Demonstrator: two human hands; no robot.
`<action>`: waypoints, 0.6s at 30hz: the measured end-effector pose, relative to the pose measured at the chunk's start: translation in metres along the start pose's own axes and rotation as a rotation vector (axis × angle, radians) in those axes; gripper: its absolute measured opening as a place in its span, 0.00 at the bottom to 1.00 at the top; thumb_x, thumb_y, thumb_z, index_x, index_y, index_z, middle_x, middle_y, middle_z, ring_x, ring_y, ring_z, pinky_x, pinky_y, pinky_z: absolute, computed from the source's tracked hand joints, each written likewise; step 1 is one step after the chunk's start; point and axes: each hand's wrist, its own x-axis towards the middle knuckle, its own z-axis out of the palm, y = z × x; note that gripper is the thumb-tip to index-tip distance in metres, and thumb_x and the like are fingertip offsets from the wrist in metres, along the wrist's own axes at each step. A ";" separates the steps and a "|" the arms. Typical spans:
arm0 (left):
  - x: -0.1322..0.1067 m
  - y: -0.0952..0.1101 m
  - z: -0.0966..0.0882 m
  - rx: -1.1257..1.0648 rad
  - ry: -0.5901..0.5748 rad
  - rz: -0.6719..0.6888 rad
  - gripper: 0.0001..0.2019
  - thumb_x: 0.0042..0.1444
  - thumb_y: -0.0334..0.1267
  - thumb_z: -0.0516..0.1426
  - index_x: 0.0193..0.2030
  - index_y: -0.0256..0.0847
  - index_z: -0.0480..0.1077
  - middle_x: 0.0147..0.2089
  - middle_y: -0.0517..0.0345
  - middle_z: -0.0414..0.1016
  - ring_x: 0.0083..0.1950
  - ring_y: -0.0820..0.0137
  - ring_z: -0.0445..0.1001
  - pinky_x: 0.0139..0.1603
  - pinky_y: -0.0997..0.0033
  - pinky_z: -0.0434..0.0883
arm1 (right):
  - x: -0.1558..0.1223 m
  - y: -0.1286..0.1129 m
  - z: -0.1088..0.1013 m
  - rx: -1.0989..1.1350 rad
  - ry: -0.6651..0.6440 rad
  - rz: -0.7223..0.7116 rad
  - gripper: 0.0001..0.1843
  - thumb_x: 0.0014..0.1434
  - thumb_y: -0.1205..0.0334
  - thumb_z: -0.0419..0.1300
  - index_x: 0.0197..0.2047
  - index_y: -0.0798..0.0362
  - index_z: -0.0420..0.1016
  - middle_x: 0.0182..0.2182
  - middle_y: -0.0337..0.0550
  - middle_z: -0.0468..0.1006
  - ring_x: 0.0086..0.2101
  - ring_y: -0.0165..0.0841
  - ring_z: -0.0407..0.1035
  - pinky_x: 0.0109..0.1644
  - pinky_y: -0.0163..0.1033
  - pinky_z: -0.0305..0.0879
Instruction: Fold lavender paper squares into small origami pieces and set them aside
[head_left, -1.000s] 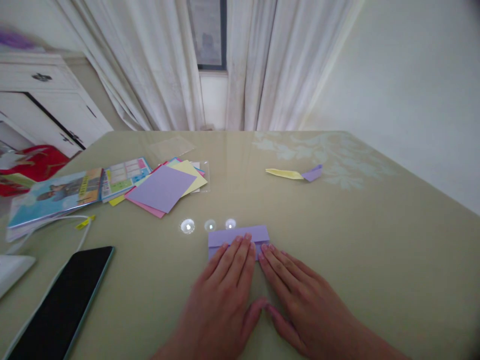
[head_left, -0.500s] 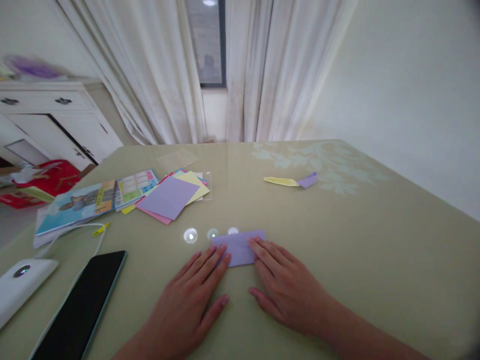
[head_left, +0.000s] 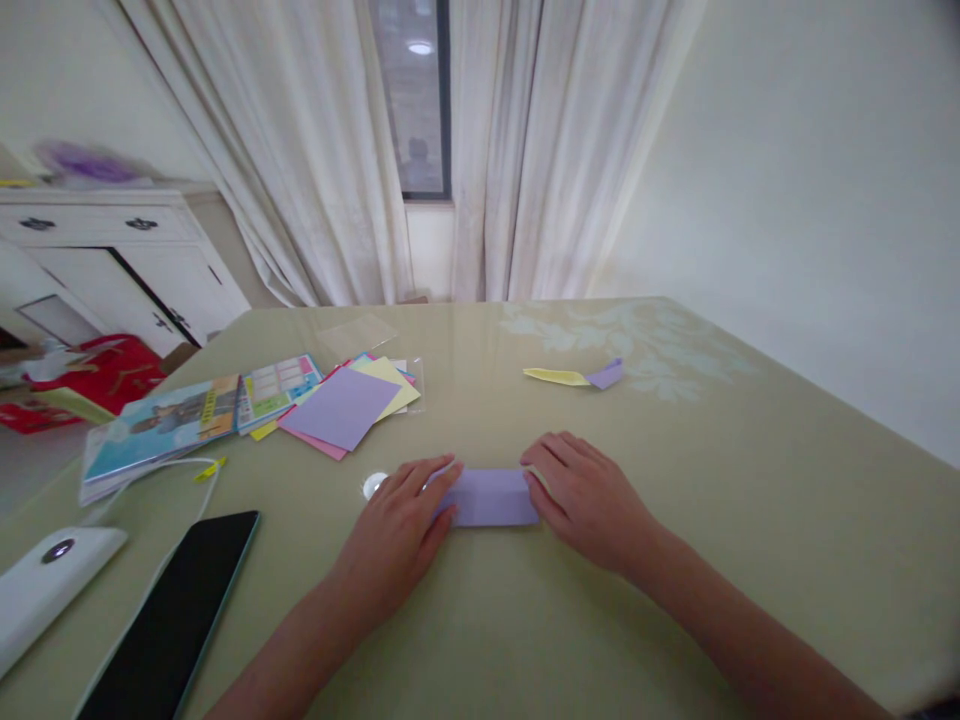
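Observation:
A purple sheet of paper [head_left: 491, 497], folded into a narrow strip, lies across the table in front of me. Its left end is between the thumb and fingers of my left hand [head_left: 401, 515]. My right hand [head_left: 589, 495] grips the right end, thumb in front and fingers curled behind, so that corner is hidden. Beyond the hands, to the right, rests a folded paper piece [head_left: 574, 377], yellow on one side and purple on the other.
Left of centre lies a fanned pile of coloured paper [head_left: 341, 408] beside booklets [head_left: 161, 425]. Nearer me on the left are a black-screened phone [head_left: 176, 610], a white device [head_left: 56, 580] and a white cable [head_left: 214, 490]. Curtains and a wall stand behind the table [head_left: 720, 560].
My hands have gone from lying flat on the paper to gripping its two ends. The right hand has shifted up and outward. The view has tilted slightly.

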 end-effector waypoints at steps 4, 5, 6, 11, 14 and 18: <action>0.009 -0.012 0.008 -0.062 0.005 -0.057 0.18 0.73 0.40 0.56 0.67 0.44 0.73 0.67 0.48 0.78 0.66 0.57 0.77 0.68 0.47 0.74 | 0.013 -0.001 0.015 0.168 0.077 0.083 0.06 0.72 0.67 0.56 0.49 0.54 0.73 0.42 0.47 0.81 0.38 0.38 0.76 0.45 0.42 0.71; 0.008 -0.014 0.010 -0.071 0.004 -0.067 0.18 0.73 0.40 0.56 0.66 0.44 0.74 0.66 0.48 0.79 0.64 0.57 0.78 0.67 0.48 0.75 | 0.011 0.001 0.020 0.211 0.080 0.081 0.06 0.72 0.66 0.56 0.49 0.54 0.73 0.41 0.47 0.81 0.37 0.37 0.75 0.43 0.41 0.71; 0.007 -0.015 0.011 -0.075 0.003 -0.073 0.16 0.73 0.40 0.56 0.64 0.44 0.75 0.64 0.49 0.80 0.62 0.58 0.79 0.65 0.49 0.76 | 0.007 0.002 0.025 0.252 0.079 0.061 0.05 0.72 0.65 0.56 0.49 0.53 0.73 0.40 0.46 0.81 0.36 0.36 0.76 0.42 0.41 0.71; 0.004 -0.015 0.006 -0.099 -0.015 -0.083 0.13 0.75 0.40 0.53 0.54 0.45 0.80 0.51 0.52 0.84 0.52 0.59 0.81 0.56 0.53 0.78 | -0.010 0.003 0.028 0.328 0.099 -0.024 0.07 0.75 0.61 0.55 0.50 0.53 0.72 0.39 0.46 0.81 0.37 0.38 0.77 0.41 0.40 0.73; 0.002 -0.012 0.002 -0.174 0.013 -0.098 0.15 0.76 0.39 0.51 0.49 0.44 0.80 0.46 0.52 0.83 0.48 0.61 0.81 0.53 0.58 0.78 | -0.014 -0.002 0.025 0.332 0.085 -0.086 0.08 0.77 0.59 0.55 0.50 0.52 0.73 0.42 0.48 0.82 0.41 0.40 0.78 0.46 0.44 0.75; -0.002 -0.009 0.001 -0.277 0.044 -0.139 0.12 0.76 0.38 0.52 0.52 0.45 0.78 0.47 0.54 0.84 0.48 0.63 0.82 0.52 0.63 0.79 | -0.015 -0.009 0.026 0.341 0.003 -0.172 0.13 0.75 0.54 0.60 0.56 0.53 0.74 0.52 0.52 0.83 0.52 0.44 0.77 0.59 0.50 0.73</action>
